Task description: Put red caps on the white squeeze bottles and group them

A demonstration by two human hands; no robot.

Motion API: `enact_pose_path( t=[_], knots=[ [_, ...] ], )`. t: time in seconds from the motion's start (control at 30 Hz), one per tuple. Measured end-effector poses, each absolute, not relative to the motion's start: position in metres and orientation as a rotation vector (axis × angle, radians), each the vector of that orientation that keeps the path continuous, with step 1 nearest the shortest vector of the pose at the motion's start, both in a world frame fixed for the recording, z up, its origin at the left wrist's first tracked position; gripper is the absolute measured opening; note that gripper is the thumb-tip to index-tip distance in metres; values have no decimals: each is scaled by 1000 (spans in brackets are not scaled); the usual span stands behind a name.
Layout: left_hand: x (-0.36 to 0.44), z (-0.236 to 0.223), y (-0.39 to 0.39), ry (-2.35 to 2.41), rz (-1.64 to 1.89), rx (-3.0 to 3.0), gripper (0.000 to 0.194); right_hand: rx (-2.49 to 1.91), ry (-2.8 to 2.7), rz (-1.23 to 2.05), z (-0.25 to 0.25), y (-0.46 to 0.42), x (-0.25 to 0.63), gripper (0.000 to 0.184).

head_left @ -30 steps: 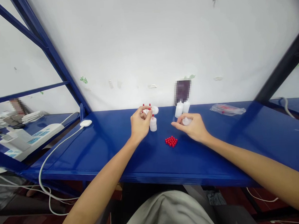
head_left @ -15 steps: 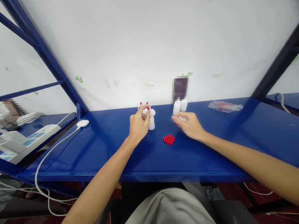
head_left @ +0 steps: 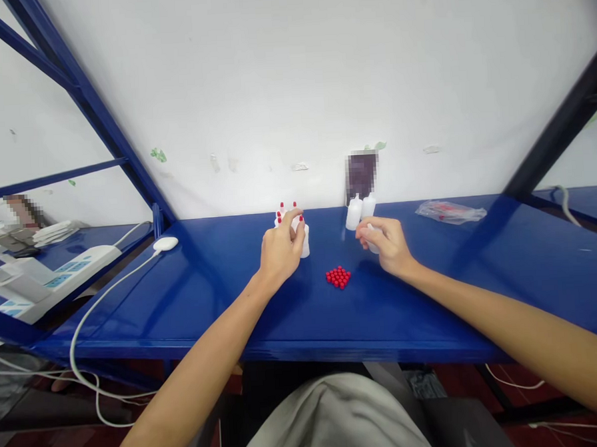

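My left hand [head_left: 281, 248] is beside a group of small white bottles with red caps. Its thumb and index finger are curved and apart, close to the nearest capped bottle [head_left: 305, 242], which stands upright; whether they touch it I cannot tell. Behind the fingers more red caps [head_left: 279, 215] show, their bottles partly hidden. My right hand [head_left: 388, 243] is closed around an uncapped white bottle [head_left: 374, 247], mostly covered by the fingers. Just behind it stand two uncapped white bottles [head_left: 354, 216]. Between my hands, toward me, lies a cluster of small red caps [head_left: 338, 277].
Everything stands on a blue metal table [head_left: 222, 301] against a white wall. A clear plastic bag [head_left: 451, 211] with red bits lies at the right. On the left are a white round device [head_left: 165, 244] with a cable and a power strip [head_left: 66, 279]. Blue frame posts flank the table.
The capped bottle by my left hand now stands clear to view, and the left fingers have parted slightly. My right hand has shifted a little to the right with its bottle.
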State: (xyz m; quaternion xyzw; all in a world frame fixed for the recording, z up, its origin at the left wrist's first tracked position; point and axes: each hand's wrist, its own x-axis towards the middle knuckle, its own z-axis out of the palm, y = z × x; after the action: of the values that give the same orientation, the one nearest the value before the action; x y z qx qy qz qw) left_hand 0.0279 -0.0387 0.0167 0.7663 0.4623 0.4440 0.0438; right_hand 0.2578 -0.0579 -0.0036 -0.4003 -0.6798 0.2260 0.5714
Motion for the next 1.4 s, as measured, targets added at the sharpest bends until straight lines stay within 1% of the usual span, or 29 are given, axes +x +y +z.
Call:
enact_pose_path(
  t=[0.13,0.23,0.33,0.43,0.5,0.6,0.73,0.93,1.0,1.1,1.2,1.4],
  knots=[
    [27,14,-37,1490,1323,2398,33,-978,-1639,533,-6,-57,257,27],
    [28,12,-41,1361,1258,2509,34,-1025,-1669,490,-3,-59,254,27],
    [31,10,-48,999,925,2765,29,-1074,-1685,460,3,-62,252,30],
    [34,7,-51,798,597,2908,33,-1129,-1688,537,5,-61,252,39],
    [35,5,-50,778,482,2933,37,-1158,-1674,627,4,-60,252,43],
    [35,3,-46,750,410,2906,37,-1167,-1659,732,0,-57,251,43],
    [37,1,-40,715,428,2853,34,-1159,-1720,739,-4,-54,252,44],
    [39,-2,-35,710,480,2816,27,-1165,-1842,650,-6,-53,255,46],
    [40,-1,-36,732,556,2790,25,-1169,-1904,596,-6,-54,255,46],
    [43,0,-40,761,797,2673,23,-1165,-2032,503,-3,-58,255,45],
    [47,1,-43,732,998,2548,22,-1138,-2138,447,1,-63,252,50],
    [50,-3,-48,650,1100,2468,23,-1096,-2189,435,3,-67,247,60]
  ],
)
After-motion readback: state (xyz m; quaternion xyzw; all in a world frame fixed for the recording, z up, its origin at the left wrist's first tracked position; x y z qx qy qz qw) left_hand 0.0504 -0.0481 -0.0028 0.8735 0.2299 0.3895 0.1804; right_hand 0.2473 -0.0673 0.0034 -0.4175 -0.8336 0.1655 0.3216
